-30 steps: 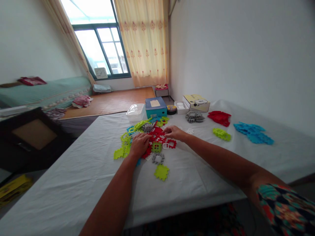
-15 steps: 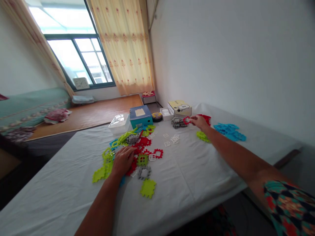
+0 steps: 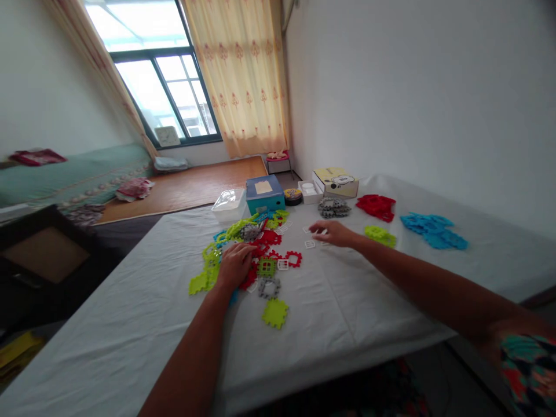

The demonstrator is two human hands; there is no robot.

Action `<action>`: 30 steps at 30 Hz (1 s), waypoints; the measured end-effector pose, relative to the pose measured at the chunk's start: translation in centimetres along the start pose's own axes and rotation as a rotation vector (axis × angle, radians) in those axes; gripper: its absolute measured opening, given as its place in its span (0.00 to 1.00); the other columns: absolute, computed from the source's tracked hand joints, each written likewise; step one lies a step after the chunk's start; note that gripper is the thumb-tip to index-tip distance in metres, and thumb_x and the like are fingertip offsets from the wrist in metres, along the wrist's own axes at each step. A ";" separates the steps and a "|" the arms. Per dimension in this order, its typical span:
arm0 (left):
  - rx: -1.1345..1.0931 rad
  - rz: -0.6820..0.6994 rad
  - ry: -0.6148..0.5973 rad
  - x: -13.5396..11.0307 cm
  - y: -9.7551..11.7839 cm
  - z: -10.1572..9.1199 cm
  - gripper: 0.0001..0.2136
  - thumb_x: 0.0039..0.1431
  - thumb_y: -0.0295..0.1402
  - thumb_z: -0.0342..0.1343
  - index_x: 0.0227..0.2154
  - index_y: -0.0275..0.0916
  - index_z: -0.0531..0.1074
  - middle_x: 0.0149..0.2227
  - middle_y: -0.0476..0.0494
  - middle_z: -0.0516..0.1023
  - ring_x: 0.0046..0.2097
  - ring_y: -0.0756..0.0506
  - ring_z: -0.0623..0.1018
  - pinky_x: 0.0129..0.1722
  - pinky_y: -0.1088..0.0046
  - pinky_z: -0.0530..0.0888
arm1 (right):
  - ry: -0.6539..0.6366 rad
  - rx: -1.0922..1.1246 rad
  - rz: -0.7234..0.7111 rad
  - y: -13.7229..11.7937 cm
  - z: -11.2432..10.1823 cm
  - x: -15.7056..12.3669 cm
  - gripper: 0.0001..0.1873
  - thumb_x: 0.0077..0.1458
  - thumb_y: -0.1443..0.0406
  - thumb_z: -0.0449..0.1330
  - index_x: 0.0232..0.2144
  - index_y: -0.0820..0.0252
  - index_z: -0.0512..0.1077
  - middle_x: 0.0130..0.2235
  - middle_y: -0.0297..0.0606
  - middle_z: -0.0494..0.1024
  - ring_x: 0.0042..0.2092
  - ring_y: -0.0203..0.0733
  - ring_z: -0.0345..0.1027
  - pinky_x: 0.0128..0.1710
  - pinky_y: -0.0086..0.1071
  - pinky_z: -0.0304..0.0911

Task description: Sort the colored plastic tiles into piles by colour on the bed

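A mixed heap of flat plastic puzzle tiles in green, red, grey and blue lies on the white-covered table. My left hand rests palm down on the heap's left side, fingers curled over red and green tiles. My right hand hovers flat, fingers stretched out, over small white window pieces right of the heap. Sorted piles lie further right: grey, red, green and blue.
A clear plastic tub, a blue box, a small round tin, a white box and a cardboard box line the table's far edge. One green tile lies alone near me. A bed and window are beyond.
My right hand carried a red tile to the red pile, let it go, and has come back toward the heap with nothing in it. My left hand stayed on the heap.
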State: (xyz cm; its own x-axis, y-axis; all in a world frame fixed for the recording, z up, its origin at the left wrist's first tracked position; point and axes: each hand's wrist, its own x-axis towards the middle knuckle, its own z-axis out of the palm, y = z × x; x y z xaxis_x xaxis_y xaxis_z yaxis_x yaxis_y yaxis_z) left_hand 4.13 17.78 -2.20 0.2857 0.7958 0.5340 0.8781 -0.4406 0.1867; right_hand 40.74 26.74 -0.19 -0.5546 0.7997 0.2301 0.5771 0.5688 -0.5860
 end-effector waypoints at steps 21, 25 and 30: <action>-0.028 0.025 0.005 0.1 -0.4 0.1 0.13 0.62 0.31 0.48 0.42 0.46 0.77 0.44 0.46 0.80 0.48 0.43 0.76 0.53 0.62 0.71 | 0.413 -0.324 0.434 6.6 -7.3 -1.9 0.21 0.51 0.55 0.64 0.44 0.64 0.74 0.42 0.45 0.79 0.42 0.44 0.73 0.42 0.33 0.65; -0.006 0.042 0.007 0.2 -0.6 0.2 0.12 0.62 0.31 0.48 0.42 0.46 0.77 0.44 0.46 0.80 0.48 0.43 0.76 0.52 0.62 0.71 | 0.516 -0.402 0.732 9.7 -11.7 -3.9 0.23 0.52 0.53 0.64 0.44 0.65 0.74 0.42 0.48 0.79 0.42 0.47 0.73 0.39 0.35 0.65; 0.011 0.015 0.001 0.2 -0.4 0.3 0.12 0.62 0.31 0.48 0.42 0.46 0.77 0.44 0.47 0.80 0.48 0.43 0.76 0.53 0.62 0.71 | 0.552 -0.350 0.504 7.5 -12.3 -3.5 0.19 0.60 0.58 0.59 0.50 0.63 0.69 0.49 0.47 0.73 0.47 0.45 0.70 0.45 0.40 0.68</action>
State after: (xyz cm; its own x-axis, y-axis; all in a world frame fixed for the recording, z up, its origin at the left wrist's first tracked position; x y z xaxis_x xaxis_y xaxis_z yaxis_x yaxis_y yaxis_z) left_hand 3.95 18.16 -2.40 0.2985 0.7884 0.5379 0.8777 -0.4482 0.1698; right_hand 54.34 30.57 4.15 0.1421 0.9025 0.4067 0.8822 0.0708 -0.4655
